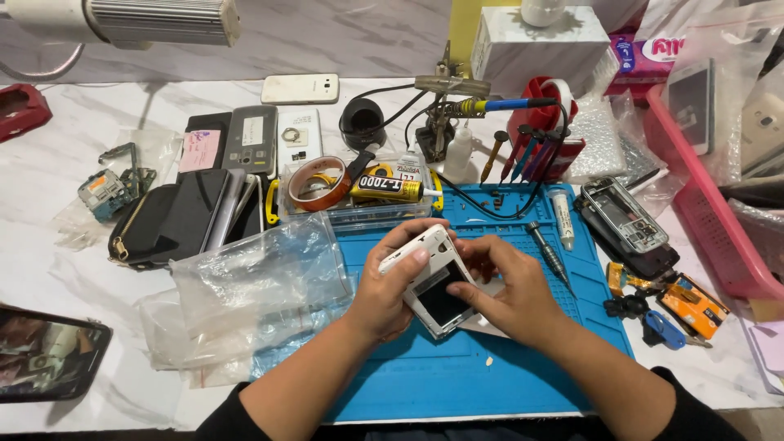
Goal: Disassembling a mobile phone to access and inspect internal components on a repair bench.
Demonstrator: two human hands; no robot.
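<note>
The phone (433,273) looks like smooth white plastic with a shiny dark glass part. The blue mat (457,367) looks like soft, dull rubber. The bags (253,286) are thin, crinkly clear plastic.

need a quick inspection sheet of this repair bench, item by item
surface: blue silicone work mat on a white marble-look table.
job's things: white phone frame with dark opening, held over the mat.
clutter: crumpled clear plastic bags, amber tape roll, yellow-and-black glue tube, stripped dark phone chassis, black zip pouch.
grippers: left hand and right hand both grip the frame.
cables: black soldering iron cord loops over the mat.
surroundings: pink plastic basket at right.
</note>
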